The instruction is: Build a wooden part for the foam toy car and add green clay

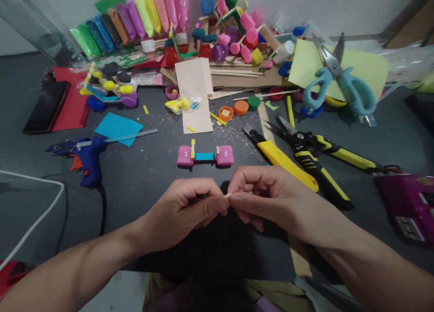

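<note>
Near the front of the dark table, my left hand [193,205] and my right hand [262,196] meet fingertip to fingertip. Between them they pinch a tiny pale piece [228,196], perhaps wood or clay; most of it is hidden by my thumbs and fingers. Just beyond my hands stands a small model [205,156] with pink bottle-cap wheels, a blue strip joining them and a yellow upright stick. A yellow utility knife [288,163] lies close to my right hand, partly behind it.
At left are a blue glue gun [90,156], blue paper [118,127] and a phone [47,106]. On the right lie pliers [315,167], scissors [335,77] and a purple power strip [407,208]. Clay packets [129,18] and cap models [233,36] line the back.
</note>
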The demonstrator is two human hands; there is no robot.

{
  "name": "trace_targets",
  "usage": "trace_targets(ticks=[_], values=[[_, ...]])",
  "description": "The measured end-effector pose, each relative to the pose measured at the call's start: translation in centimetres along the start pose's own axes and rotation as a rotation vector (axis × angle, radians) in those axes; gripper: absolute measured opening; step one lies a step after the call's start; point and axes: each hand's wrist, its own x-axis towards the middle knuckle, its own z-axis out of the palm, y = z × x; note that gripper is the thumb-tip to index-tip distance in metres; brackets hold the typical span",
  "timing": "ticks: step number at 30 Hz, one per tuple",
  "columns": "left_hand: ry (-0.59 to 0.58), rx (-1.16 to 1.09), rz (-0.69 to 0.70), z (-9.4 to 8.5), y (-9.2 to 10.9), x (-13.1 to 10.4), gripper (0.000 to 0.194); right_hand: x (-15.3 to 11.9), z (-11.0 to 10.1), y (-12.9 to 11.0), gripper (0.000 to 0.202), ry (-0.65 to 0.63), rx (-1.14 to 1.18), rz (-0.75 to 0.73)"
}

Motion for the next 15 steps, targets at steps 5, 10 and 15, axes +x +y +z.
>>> trace_targets(ticks=[5, 10, 15], values=[[-0.045, -0.209, -0.102, 0.12, -0.27, 0.27, 0.035, 0.02, -0.27, 0.04, 0.034, -0.054, 0.039, -0.012], [-0.076, -0.204, -0.073, -0.02, -0.01, 0.29, 0.037, -0.01, -0.32, -0.05, 0.03, -0.018, 0.041, -0.019], [-0.102, -0.224, -0.09, -0.15, 0.08, 0.16, 0.03, -0.11, -0.5, 0.1, 0.025, -0.041, 0.07, -0.034]])
